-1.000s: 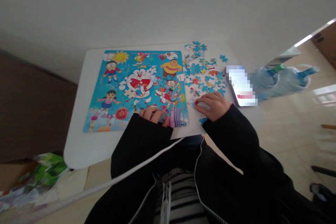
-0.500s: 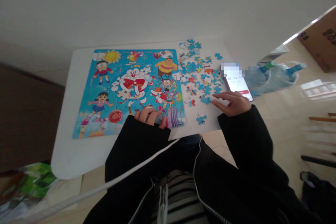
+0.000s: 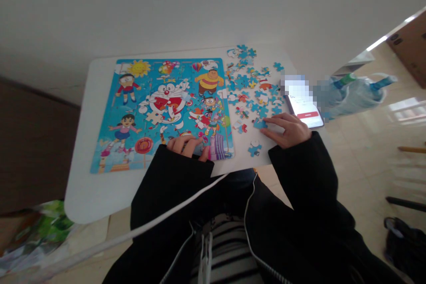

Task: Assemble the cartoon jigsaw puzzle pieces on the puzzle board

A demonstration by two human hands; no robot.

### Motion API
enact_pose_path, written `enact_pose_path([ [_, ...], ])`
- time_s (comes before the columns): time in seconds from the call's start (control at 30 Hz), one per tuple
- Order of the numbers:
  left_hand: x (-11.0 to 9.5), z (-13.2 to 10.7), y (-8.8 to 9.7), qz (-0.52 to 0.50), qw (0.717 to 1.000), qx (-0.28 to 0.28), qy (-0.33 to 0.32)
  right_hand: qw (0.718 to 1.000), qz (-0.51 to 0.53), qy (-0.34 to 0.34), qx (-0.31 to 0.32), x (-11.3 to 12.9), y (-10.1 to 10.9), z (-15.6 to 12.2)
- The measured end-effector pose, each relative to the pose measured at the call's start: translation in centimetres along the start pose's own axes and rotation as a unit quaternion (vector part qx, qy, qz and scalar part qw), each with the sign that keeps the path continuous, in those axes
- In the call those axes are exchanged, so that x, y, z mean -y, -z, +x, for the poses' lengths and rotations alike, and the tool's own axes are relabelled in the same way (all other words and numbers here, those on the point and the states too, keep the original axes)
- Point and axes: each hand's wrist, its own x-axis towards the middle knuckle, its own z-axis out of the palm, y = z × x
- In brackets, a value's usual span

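Observation:
A partly filled cartoon jigsaw puzzle (image 3: 133, 111), mostly blue, lies on a white table (image 3: 81, 186). My left hand (image 3: 186, 145) rests on the puzzle's lower edge, its fingers loosely bent and lying on the surface; nothing shows in it. At the right, my right hand (image 3: 289, 131) has thumb and forefinger on either side of a blue puzzle piece (image 3: 258, 123), which is still at table level. Several loose pieces (image 3: 242, 82) spread between the puzzle and my right hand. One blue and white piece (image 3: 254, 149) lies apart, nearer the front edge.
A phone (image 3: 308, 113) with its screen lit lies at the table's right edge, just beyond my right hand. Large clear plastic bottles (image 3: 359, 91) stand on the floor to the right. A white cord (image 3: 179, 207) crosses in front of my body. A wall (image 3: 186, 9) rises behind the table.
My right hand has moved slightly left, and its thumb and forefinger have closed on a blue puzzle piece. The left hand stays on the puzzle. The view has shifted a little.

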Motion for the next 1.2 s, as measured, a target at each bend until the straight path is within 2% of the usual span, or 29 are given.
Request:
enact_pose_path([
  [0.43,0.0,-0.1,-0.1,-0.007,1.0,-0.004,0.003,1.0,0.019,-0.01,0.022,0.8,0.4,-0.4],
  [0.73,0.4,-0.2,-0.2,-0.008,1.0,0.0,-0.009,0.998,0.029,0.05,0.034,0.1,0.2,-0.5],
  [0.9,0.3,-0.1,-0.1,-0.006,1.0,0.0,-0.004,0.997,0.037,0.053,0.046,-0.1,0.4,-0.4],
  [1.07,0.2,-0.1,-0.2,-0.009,1.0,-0.006,-0.01,0.985,0.149,0.01,0.081,0.6,0.8,0.1],
  [1.2,0.0,0.4,0.0,0.004,1.0,0.005,-0.019,0.946,0.29,-0.074,0.124,1.3,1.4,1.5],
])
